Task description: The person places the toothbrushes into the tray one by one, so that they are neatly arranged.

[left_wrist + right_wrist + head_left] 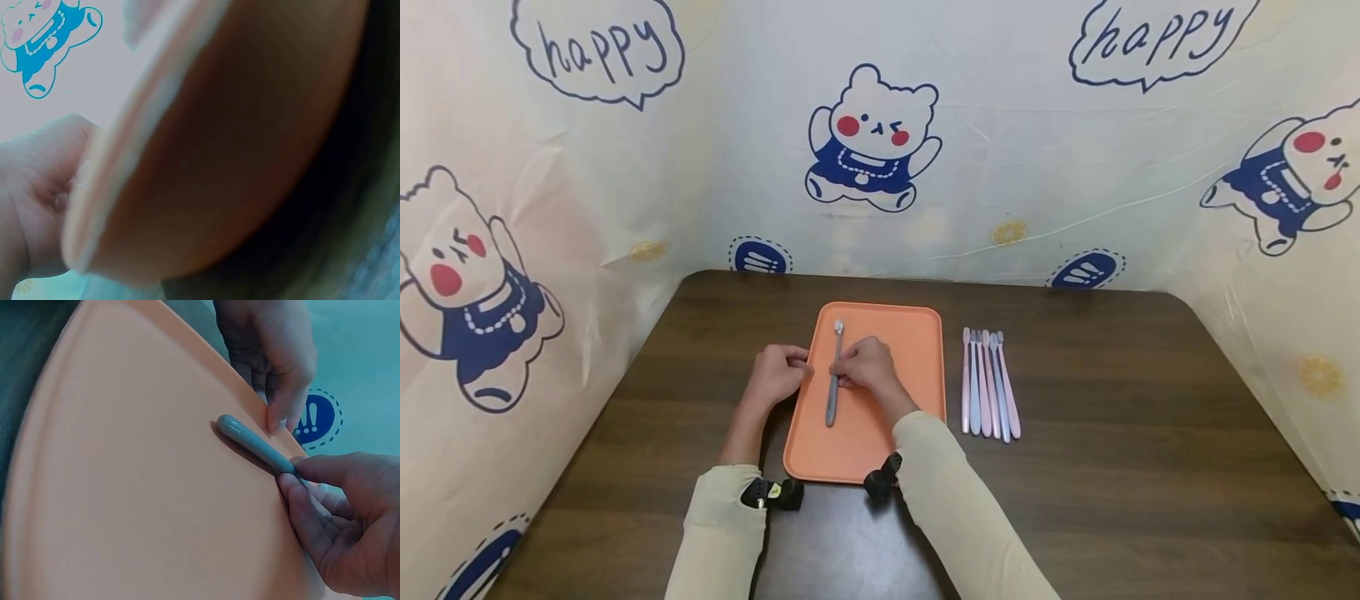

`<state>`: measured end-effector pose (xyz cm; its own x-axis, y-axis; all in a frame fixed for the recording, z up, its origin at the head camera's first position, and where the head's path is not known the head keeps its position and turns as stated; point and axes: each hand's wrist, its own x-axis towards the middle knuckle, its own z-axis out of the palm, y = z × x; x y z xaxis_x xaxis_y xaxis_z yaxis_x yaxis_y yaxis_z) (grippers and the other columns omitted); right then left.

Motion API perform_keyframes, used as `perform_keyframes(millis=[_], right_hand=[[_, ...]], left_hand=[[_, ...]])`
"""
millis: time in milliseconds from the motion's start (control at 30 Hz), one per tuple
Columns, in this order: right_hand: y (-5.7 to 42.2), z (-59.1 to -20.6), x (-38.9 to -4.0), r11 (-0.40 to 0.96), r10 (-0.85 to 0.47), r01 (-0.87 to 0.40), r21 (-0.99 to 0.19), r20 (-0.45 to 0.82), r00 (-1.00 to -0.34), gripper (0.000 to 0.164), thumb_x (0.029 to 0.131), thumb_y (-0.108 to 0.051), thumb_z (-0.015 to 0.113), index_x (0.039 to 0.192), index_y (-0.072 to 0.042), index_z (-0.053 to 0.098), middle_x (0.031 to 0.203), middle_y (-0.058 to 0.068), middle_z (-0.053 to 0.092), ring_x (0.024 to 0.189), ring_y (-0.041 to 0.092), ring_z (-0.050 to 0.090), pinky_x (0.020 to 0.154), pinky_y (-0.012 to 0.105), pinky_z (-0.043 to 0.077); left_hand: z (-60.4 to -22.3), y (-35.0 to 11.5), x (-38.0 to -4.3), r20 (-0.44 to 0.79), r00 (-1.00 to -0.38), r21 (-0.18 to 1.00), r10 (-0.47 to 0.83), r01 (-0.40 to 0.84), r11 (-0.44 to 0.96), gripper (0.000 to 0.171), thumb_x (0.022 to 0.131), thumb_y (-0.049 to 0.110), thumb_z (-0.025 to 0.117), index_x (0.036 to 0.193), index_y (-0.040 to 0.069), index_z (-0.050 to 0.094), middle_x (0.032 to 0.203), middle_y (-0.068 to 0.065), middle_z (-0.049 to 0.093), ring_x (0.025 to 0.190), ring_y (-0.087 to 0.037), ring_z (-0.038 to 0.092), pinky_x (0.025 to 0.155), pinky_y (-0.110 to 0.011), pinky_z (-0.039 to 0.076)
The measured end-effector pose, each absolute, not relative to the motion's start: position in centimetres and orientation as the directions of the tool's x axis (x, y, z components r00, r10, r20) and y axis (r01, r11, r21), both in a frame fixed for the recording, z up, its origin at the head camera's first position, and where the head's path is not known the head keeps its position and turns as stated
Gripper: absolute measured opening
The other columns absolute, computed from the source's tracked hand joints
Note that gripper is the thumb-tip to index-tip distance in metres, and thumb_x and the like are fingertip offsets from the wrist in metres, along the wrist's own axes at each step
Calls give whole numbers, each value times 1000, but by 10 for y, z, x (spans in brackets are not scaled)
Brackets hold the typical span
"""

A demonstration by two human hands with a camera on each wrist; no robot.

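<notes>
A grey toothbrush (832,398) lies over the left part of the orange tray (887,450), its bristle head pointing to the far edge. My right hand (868,367) pinches it around its middle between thumb and fingers; the right wrist view shows the rounded end of the toothbrush (250,442) close above the tray surface. At the tray's left rim my left hand (778,375) holds the edge, its thumb on the rim and its other fingers curled and partly hidden. The left wrist view is blurred and mostly filled by the tray (219,144), with the left hand (37,194) beside it.
Right of the tray, several pink and blue toothbrushes (986,383) lie side by side in a row on the dark wooden table (1135,450). A white printed cloth (1000,167) with bear drawings stands around the table's back and sides.
</notes>
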<state>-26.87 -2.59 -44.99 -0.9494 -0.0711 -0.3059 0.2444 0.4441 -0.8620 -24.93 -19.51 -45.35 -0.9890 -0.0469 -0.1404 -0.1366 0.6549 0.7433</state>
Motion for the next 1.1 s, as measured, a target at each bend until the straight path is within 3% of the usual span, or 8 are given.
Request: perform_keyframes(millis=[733,1100], right_hand=[[-23,-450,-264,425,-102,222,-877,-290,-952,9,88,-11,78,89,-3,74,66,6,71,48,6,62,52,20,54],[-13,-449,-257,379,-168,170,-909,-249,-954,9,93,-6,66,95,0,73,67,6,68,52,9,63,52,21,55]], left_hand=[[-455,-196,-249,-113,-992,748,-53,-120,653,32,92,8,62,120,-2,72,104,-19,75,84,-21,69,72,-30,56],[-455,-196,-248,-109,-993,741,-53,-117,661,31,92,9,62,119,-1,73,102,-18,75,83,-21,68,73,-30,54]])
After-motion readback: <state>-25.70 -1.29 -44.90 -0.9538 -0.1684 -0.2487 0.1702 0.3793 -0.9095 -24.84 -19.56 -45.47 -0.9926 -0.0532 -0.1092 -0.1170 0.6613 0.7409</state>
